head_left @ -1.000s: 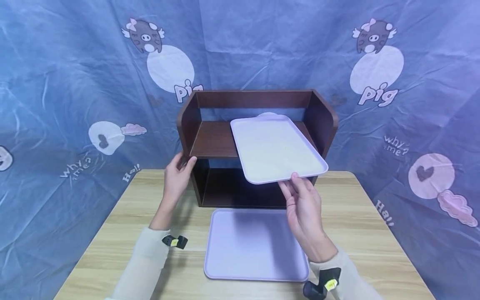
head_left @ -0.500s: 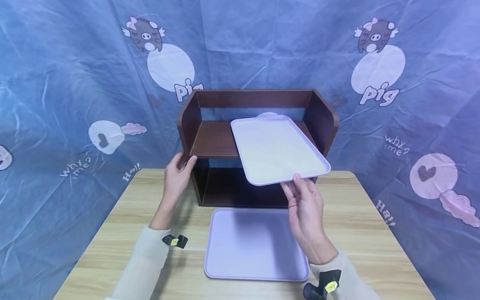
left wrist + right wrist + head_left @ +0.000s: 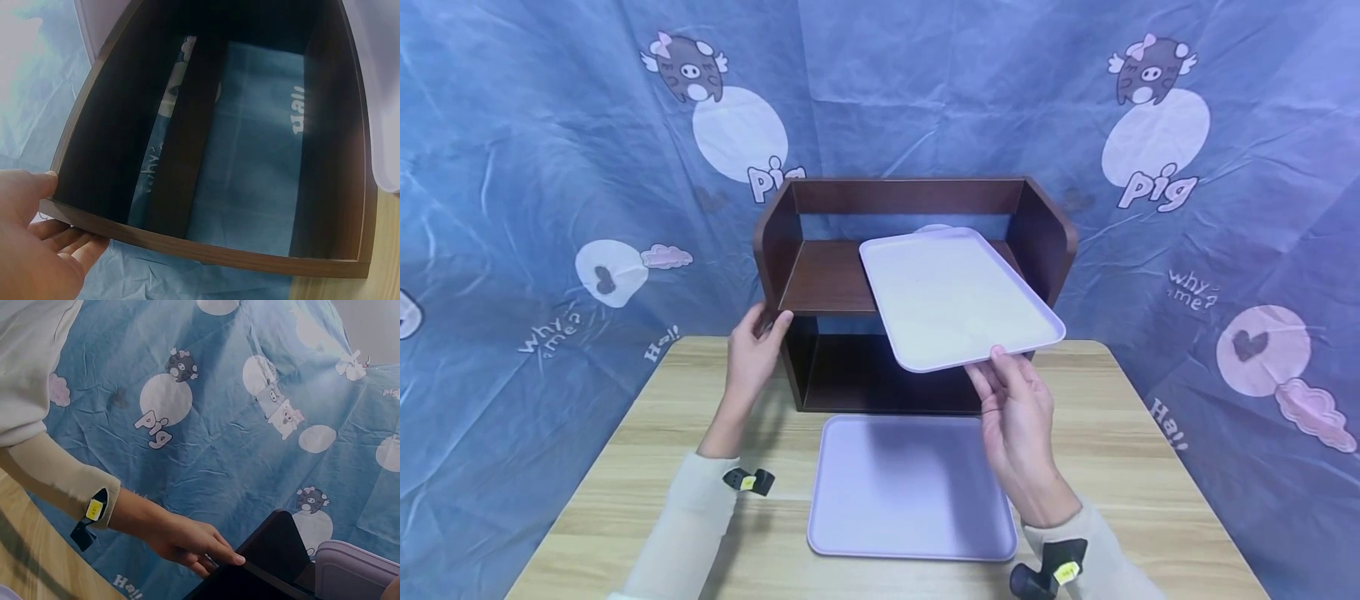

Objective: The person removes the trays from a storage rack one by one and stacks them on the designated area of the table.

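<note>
A dark brown two-tier shelf (image 3: 827,279) stands on the table. My left hand (image 3: 752,354) grips its left side panel near the upper board's front corner; in the left wrist view, the thumb of that hand (image 3: 44,250) lies on the panel's edge with the other fingers behind. With my right hand (image 3: 1018,417) I pinch the front rim of a pale lilac tray (image 3: 955,292), thumb on top, fingers beneath. This tray slants over the upper board, its near end jutting past the shelf's front. A second lilac tray (image 3: 910,492) lies flat on the table before the shelf.
The wood-grain table (image 3: 1112,467) extends on both sides of the shelf. A blue printed curtain (image 3: 910,100) hangs close behind and around it. The shelf's lower compartment (image 3: 880,375) sits partly under the raised tray.
My right hand has shifted slightly to the right, swinging the held tray's near end the same way. The left hand keeps its grip on the shelf; the lower tray stays put.
</note>
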### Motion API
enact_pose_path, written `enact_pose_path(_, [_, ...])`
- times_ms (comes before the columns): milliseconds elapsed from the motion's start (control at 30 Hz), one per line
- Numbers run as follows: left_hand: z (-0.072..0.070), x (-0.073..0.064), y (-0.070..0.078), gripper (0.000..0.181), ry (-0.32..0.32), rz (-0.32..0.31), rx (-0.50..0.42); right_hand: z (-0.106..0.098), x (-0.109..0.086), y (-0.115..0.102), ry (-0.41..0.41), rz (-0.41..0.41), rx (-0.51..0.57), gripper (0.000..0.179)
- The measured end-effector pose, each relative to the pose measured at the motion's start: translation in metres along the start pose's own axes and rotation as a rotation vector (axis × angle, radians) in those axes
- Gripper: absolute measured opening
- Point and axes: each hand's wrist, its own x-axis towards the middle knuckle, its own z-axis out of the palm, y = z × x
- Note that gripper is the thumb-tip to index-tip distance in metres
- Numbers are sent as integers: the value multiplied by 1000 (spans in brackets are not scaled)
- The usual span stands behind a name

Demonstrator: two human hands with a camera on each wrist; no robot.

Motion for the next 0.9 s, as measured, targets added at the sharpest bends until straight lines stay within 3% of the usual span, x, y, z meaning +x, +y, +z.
enact_pose_path(267, [-1, 0, -2, 50, -5, -9, -3, -1, 1, -6, 0, -6, -2, 8])
enact_pose_path(900, [-1, 0, 0, 49, -6, -12, -12, -4, 3, -16, -34, -21, -49, 10])
